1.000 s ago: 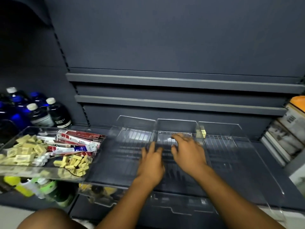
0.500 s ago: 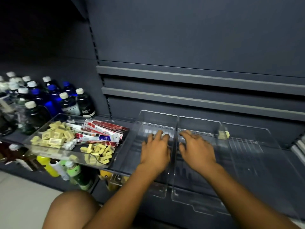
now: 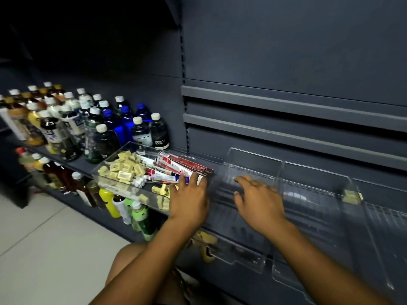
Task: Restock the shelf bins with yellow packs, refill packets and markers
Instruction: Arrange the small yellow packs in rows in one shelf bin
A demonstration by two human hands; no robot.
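Left grip (image 3: 189,199) released, fingers straight, over rt end of clear tray (image 3: 103,182), tips touching refill packets (image 3: 176,170). Yellow packs (image 3: 123,170) heaped further left in same tray, a few loose ones just beside the palm. Right grip (image 3: 257,199) released too, fingers spread, holding nothing, inside clear shelf bin (image 3: 253,159). Single yellow pack (image 3: 352,195) at a divider, well apart to its rt. Bottles (image 3: 99,128) behind tray.

Shop, stocked bottles (image 3: 141,130), display shelving (image 3: 286,102)
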